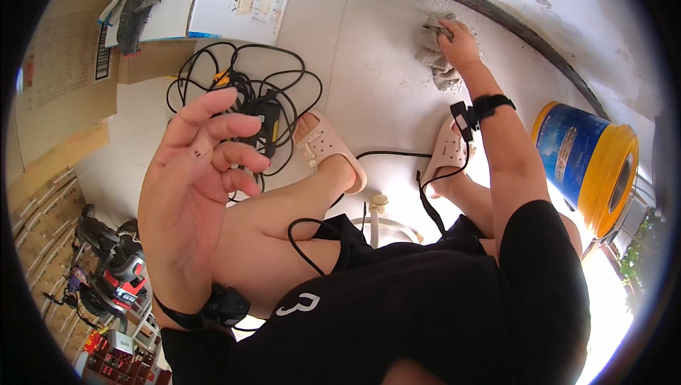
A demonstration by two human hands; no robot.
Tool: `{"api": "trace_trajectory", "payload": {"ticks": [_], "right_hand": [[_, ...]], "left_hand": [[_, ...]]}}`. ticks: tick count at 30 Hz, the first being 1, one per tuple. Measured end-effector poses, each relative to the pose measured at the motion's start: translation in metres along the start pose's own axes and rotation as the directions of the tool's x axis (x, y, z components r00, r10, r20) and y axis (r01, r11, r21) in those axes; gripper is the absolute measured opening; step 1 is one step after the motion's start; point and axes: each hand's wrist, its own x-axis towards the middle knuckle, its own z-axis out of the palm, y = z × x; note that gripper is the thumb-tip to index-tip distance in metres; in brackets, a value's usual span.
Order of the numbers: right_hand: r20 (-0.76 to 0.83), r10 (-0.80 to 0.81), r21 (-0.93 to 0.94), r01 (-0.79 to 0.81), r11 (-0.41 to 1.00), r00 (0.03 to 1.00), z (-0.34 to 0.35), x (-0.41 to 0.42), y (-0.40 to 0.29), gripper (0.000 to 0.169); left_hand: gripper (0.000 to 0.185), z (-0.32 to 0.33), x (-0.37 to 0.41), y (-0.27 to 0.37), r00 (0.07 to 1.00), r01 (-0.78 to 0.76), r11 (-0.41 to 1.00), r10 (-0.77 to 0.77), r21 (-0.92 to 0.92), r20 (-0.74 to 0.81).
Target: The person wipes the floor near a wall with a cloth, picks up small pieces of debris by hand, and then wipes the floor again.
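Note:
My right hand (461, 44) grips the upper end of a crumpled grey-brown cloth (437, 60) against the pale floor (380, 39). Crumbs and dusty marks lie around the cloth. Raised over my bent leg, my left hand (186, 183) has its palm turned inward and its fingers curled apart, with nothing in it. A black strap with a small device and a cable circles each forearm, the right one a wrist-mounted device (465, 119). Pink clog sandals (327, 145) are on my feet.
Tangled black cables (266, 92) lie beyond my left hand. A white carton (239, 2) stands at upper left. The blue and yellow bucket (574, 156) sits at right. A dark baseboard (511, 23) borders the flaking wall. A wheeled stool base (376, 209) shows between my legs.

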Motion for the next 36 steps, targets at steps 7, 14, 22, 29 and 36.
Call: {"api": "trace_trajectory", "payload": {"ticks": [7,14,22,29,36], "right_hand": [[0.031,-0.257,-0.034,0.258,0.965,0.966,0.027,-0.052,-0.111,0.038],[0.648,-0.236,-0.244,0.491,0.837,0.724,0.135,-0.085,-0.17,0.059],[0.375,-0.009,-0.341,0.147,0.928,0.927,0.092,-0.098,-0.06,0.052],[0.119,0.39,-0.295,-0.343,0.892,0.913,0.019,-0.079,-0.002,0.045],[0.116,-0.156,-0.189,0.176,0.966,0.981,0.062,0.011,-0.11,0.046]], "left_hand": [[0.044,0.009,-0.003,0.006,0.987,-0.019,1.0,0.019,0.002,0.162],[0.044,0.007,-0.004,0.004,0.993,-0.043,0.999,0.042,0.001,0.114],[0.047,0.001,0.022,0.008,0.997,0.017,0.995,-0.024,0.097,0.068],[0.044,-0.002,0.025,0.011,0.994,0.011,0.999,-0.014,0.031,0.108],[0.042,-0.001,0.034,0.012,0.999,0.026,1.0,-0.026,-0.017,0.04]]}}
